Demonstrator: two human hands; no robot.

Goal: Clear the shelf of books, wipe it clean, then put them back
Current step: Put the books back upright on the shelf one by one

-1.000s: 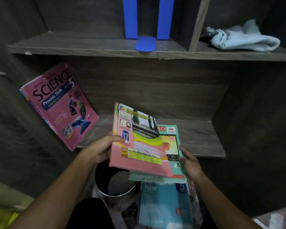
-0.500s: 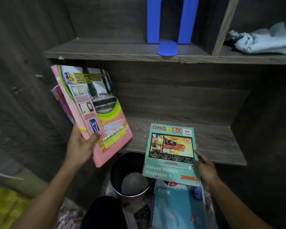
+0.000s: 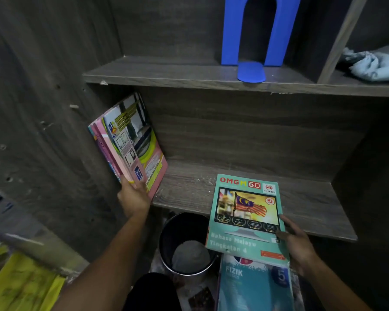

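Pink book is now on the lower shelf, at the left end. It stands tilted and leans on the Science book, which rests against the side wall. Half a second ago it was still in the air, out in front of that end.

Left hand has followed it in. It grips the pink book's bottom edge, fingers curled round it (can't tell how far under they reach).

Right hand has barely changed: thumb on the cover and the other fingers beneath, pinching the teal book at its lower right corner. That book is face up, its top part over the shelf's front edge and its lower edge overlapping the Fizik book below.

Black bin sits under the shelf, between the arms. Blue bookend and cloth are on the upper shelf.
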